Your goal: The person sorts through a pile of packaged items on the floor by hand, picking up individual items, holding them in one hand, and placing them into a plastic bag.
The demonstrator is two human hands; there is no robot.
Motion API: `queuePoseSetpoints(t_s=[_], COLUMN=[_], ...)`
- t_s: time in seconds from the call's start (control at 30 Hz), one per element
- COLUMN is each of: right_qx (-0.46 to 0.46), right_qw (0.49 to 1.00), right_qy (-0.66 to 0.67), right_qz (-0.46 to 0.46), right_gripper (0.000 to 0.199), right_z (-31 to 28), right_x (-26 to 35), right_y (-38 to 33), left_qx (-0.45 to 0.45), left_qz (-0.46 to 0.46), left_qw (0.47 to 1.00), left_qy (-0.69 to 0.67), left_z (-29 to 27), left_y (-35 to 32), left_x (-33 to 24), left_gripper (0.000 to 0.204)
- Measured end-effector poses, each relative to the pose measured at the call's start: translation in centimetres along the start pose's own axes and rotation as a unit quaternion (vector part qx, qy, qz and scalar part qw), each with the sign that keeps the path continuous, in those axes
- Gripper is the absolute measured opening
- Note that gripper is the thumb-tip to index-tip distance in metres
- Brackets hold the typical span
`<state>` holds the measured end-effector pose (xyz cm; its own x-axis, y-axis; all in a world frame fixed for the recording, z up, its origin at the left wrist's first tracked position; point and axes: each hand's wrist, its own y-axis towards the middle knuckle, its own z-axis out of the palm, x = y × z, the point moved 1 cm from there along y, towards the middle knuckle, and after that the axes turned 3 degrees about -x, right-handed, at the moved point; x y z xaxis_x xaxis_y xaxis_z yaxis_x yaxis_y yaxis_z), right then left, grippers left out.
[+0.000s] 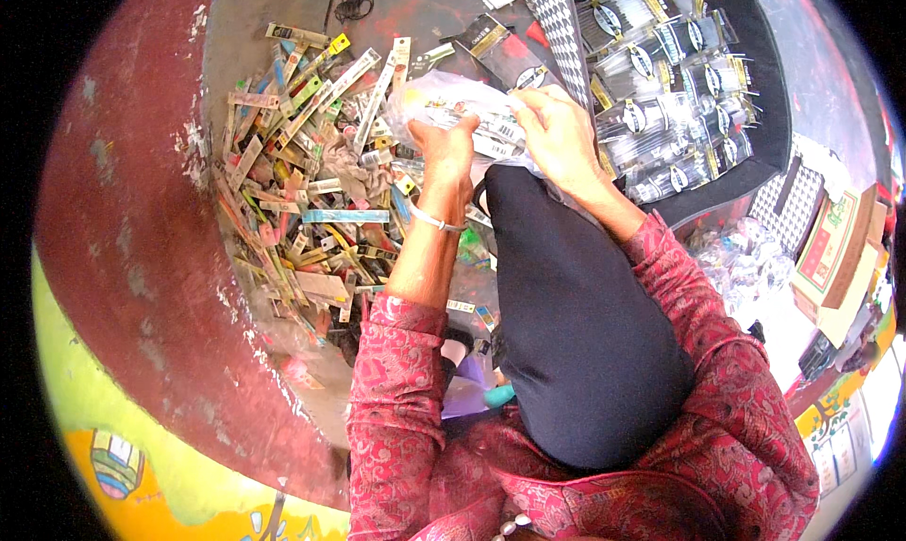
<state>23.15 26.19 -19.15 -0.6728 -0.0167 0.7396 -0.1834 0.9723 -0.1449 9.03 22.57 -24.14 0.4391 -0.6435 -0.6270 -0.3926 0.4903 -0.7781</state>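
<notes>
A clear plastic bag (462, 107) is stretched between my two hands, above my dark-trousered knee. Narrow printed packets with barcodes show through its film; what exactly they hold I cannot make out. My left hand (444, 150) grips the bag's near left side, thumb on top and the other fingers mostly hidden beneath. On the right edge, my right hand (561, 137) pinches the film between thumb and fingers. Just left of my left hand spreads a loose heap of slim, card-backed packets (326, 187) in many colours, some bent or overlapping.
To the right lies a black fabric box (769, 88) with several clear packs inside; its checked side (559, 32) rises near my right hand. Crumpled plastic (750, 263) and a cardboard box (830, 258) lie nearer right. A dark red wall (142, 164) curves along the left.
</notes>
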Motion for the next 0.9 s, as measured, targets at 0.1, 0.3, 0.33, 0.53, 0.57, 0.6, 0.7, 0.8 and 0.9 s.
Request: queuePoseSetpoints(t_s=[0.1, 0.3, 0.33, 0.53, 0.57, 0.6, 0.7, 0.8, 0.9], right_qx=[-0.005, 0.077, 0.099, 0.176, 0.152, 0.129, 0.107, 0.083, 0.178], right_qw=[0.999, 0.996, 0.994, 0.972, 0.979, 0.984, 0.99, 0.987, 0.939], right_qy=[-0.029, -0.042, -0.05, -0.145, -0.132, -0.118, -0.08, -0.139, -0.293], right_qz=[-0.038, -0.014, 0.001, 0.051, 0.045, 0.04, 0.042, -0.009, 0.003], right_gripper=[0.02, 0.021, 0.021, 0.023, 0.023, 0.025, 0.043, 0.045, 0.042], right_z=[-0.7, -2.7, -3.1, -5.0, -4.9, -4.6, -4.6, -4.8, -5.4], right_x=[0.8, 2.2, 2.3, 1.8, 1.3, 0.5, 0.4, 1.1, 3.4], right_y=[-0.2, -0.3, -0.5, -1.0, -0.9, -0.7, -0.1, -0.5, -0.8], left_qx=[-0.031, 0.032, 0.038, 0.132, 0.145, 0.158, 0.209, 0.25, 0.293], left_qz=[0.059, 0.052, 0.064, 0.081, 0.07, 0.06, -0.066, -0.076, -0.088], left_qw=[0.993, 0.994, 0.993, 0.983, 0.981, 0.978, 0.975, 0.964, 0.951], left_qy=[0.101, 0.087, 0.096, 0.104, 0.112, 0.12, 0.027, -0.041, 0.052], left_z=[-1.1, -0.8, -0.3, 1.6, 1.6, 1.6, 0.8, -0.7, -2.5], left_y=[-0.6, -3.7, -4.7, -5.3, -5.0, -4.6, -4.3, -4.8, -6.9], left_x=[-0.6, -3.0, -4.2, -5.1, -5.1, -5.1, -6.5, -8.4, -10.6], left_gripper=[0.062, 0.082, 0.088, 0.091, 0.09, 0.088, 0.072, 0.058, 0.047])
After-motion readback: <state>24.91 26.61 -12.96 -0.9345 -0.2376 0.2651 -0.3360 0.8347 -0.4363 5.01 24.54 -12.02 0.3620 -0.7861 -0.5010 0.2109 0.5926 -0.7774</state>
